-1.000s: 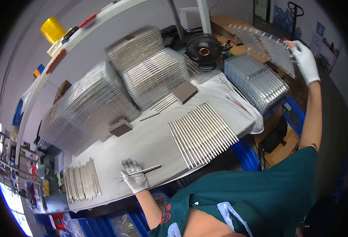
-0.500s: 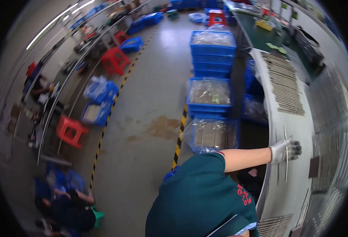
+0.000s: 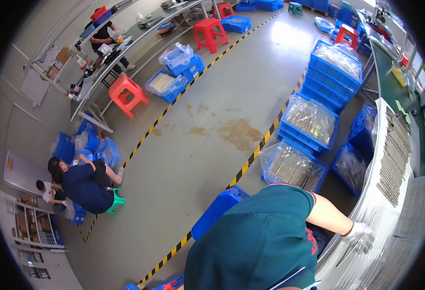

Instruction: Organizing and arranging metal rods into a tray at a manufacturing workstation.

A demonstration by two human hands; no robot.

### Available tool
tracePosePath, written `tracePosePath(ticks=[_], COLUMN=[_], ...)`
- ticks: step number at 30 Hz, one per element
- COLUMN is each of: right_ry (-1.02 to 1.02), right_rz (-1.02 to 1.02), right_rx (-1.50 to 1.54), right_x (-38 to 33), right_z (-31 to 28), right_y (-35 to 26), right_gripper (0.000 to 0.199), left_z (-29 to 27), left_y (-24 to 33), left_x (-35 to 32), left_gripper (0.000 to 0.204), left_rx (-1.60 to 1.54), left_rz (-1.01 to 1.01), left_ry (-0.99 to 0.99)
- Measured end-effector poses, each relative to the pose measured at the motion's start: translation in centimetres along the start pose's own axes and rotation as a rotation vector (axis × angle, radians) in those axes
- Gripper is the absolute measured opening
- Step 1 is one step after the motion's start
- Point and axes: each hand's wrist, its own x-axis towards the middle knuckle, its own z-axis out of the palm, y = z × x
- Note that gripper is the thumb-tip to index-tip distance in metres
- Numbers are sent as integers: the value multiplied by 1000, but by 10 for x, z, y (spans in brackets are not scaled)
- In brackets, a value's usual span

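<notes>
My left arm, in a teal sleeve, reaches right over a white-covered bench [image 3: 382, 116]. My left hand [image 3: 358, 234], in a white glove with grey fingers, is closed around a thin metal rod [image 3: 345, 256]; one end of the rod sticks out below the hand. Beyond the hand, a row of similar thin rods [image 3: 394, 154] lies side by side on the white cover. Close by the fingers is ribbed, see-through plastic [image 3: 391, 237]. My right hand is not in view.
Stacked blue crates [image 3: 331, 82] with plastic-wrapped rods stand left of the bench. A blue crate [image 3: 217, 210] is beside my body. Yellow-black floor tape [image 3: 251, 164] runs past it. Across the aisle are a red stool [image 3: 125, 94] and a seated person [image 3: 84, 186].
The view has swung, so the scene sits tilted and more of the left side shows. My left hand, still with the rod, appears lower, over the ribbed plastic; its fingers were more spread.
</notes>
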Motion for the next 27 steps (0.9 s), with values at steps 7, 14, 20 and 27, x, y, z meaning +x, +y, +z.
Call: tracePosePath(ticks=[7, 14, 20, 27], right_ry=[-29, -50, -84, 19], right_rz=[-146, -270, -371, 79], right_rx=[-72, 133, 301, 422], right_x=[-24, -33, -22, -1], right_z=[65, 74, 44, -40], right_y=[-22, -48, -96, -157], right_gripper=[41, 42, 44, 44], left_z=[-1, -1, 5, 4], left_y=[-2, -9, -4, 1], left_x=[-2, 10, 6, 2], left_gripper=[39, 41, 51, 56], left_rx=[171, 171, 188, 88], left_rz=[107, 156, 124, 20], left_ry=[-67, -74, -83, -31])
